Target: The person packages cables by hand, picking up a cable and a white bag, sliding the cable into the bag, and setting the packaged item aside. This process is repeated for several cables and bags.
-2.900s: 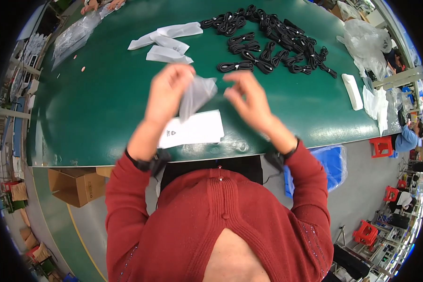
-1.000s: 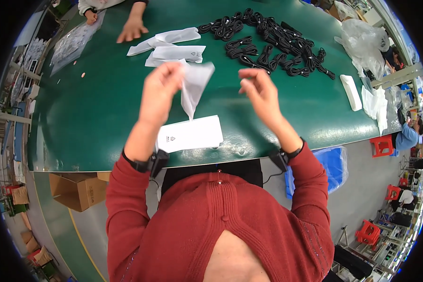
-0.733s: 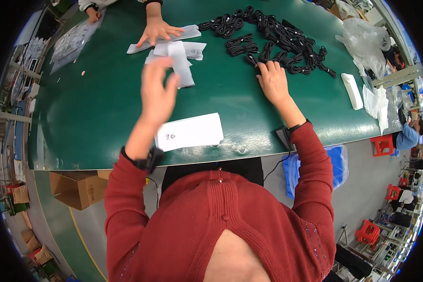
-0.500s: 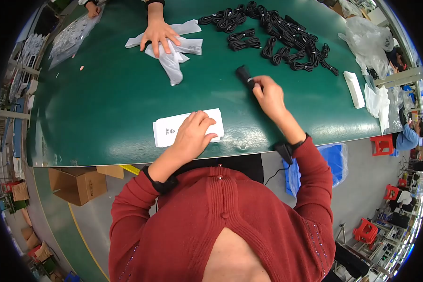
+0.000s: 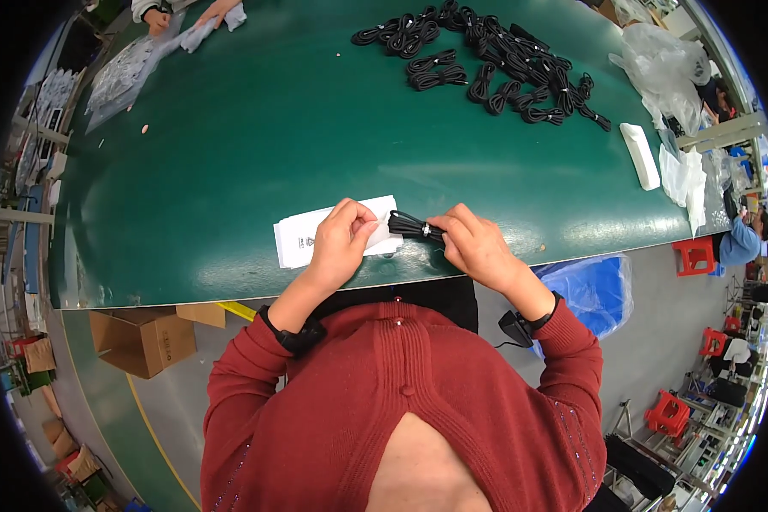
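Observation:
A flat stack of thin white printed sleeves (image 5: 297, 241) lies near the table's front edge. Over its right part my left hand (image 5: 341, 239) is closed, thumb and fingers pinching the edge of the top sleeve. Whether that sleeve is paper or plastic I cannot tell. My right hand (image 5: 476, 243) grips a bundled black cable (image 5: 411, 225), tied around its middle. The bundle's left end points at the pinched edge, close to my left fingertips.
Several bundled black cables (image 5: 520, 64) lie in a pile at the far side of the green table (image 5: 222, 162). A long white packet (image 5: 640, 156) and clear plastic bags (image 5: 664, 64) are on the right. At the far left, a co-worker's hands (image 5: 218, 12) are over plastic-wrapped items.
My right hand has brought the cable bundle left and nearer, beside the stack. My left hand has gone from resting flat to pinching. The co-worker's hand and white packets have moved far left.

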Demonstrator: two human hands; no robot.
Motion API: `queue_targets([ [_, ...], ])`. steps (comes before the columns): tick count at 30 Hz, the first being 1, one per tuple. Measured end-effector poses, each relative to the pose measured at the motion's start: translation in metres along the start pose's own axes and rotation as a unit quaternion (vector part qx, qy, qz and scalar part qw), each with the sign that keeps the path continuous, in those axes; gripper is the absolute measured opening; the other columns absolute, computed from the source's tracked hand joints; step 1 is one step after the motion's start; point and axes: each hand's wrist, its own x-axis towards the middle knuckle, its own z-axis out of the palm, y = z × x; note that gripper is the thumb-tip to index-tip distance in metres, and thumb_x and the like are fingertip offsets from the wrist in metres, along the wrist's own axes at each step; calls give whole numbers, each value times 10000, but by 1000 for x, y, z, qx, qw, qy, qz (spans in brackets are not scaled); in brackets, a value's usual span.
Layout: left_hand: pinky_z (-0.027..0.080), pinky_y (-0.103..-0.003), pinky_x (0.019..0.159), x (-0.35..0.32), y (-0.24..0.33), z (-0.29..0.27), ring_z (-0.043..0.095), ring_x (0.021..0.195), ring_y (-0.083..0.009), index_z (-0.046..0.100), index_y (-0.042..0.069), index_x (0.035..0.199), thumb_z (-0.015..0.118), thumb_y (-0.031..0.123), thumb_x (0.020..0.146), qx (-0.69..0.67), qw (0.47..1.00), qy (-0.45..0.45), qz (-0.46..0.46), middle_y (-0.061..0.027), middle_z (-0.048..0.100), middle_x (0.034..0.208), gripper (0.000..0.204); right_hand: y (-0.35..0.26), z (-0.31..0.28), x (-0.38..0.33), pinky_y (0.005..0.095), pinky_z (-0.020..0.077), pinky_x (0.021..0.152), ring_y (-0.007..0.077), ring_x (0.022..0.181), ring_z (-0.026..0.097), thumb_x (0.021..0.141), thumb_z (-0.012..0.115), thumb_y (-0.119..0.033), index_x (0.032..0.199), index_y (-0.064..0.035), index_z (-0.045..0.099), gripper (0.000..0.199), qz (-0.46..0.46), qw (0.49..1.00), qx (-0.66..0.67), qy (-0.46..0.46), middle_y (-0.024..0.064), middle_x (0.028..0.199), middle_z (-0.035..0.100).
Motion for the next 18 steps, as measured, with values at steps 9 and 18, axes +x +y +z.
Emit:
queue_targets([
  [9, 473, -325, 691, 3, 12, -4, 566, 814, -216, 580, 12, 865, 658, -7, 845, 55, 982, -33, 176, -77, 586, 898, 83, 13, 13, 9, 319, 487, 606, 220, 658, 586, 885, 605, -14, 1138, -32, 596, 254, 107, 967, 207, -103, 81, 945, 585],
  [18, 481, -323, 700, 23, 22, -12, 571, 830, -214, 580, 24, 854, 674, 14, 834, 5, 991, -15, 131, -59, 595, 900, 97, -1, 17, 38, 276, 480, 748, 135, 869, 571, 933, 613, -64, 1217, -37, 592, 286, 45, 939, 339, -23, 61, 1035, 572],
])
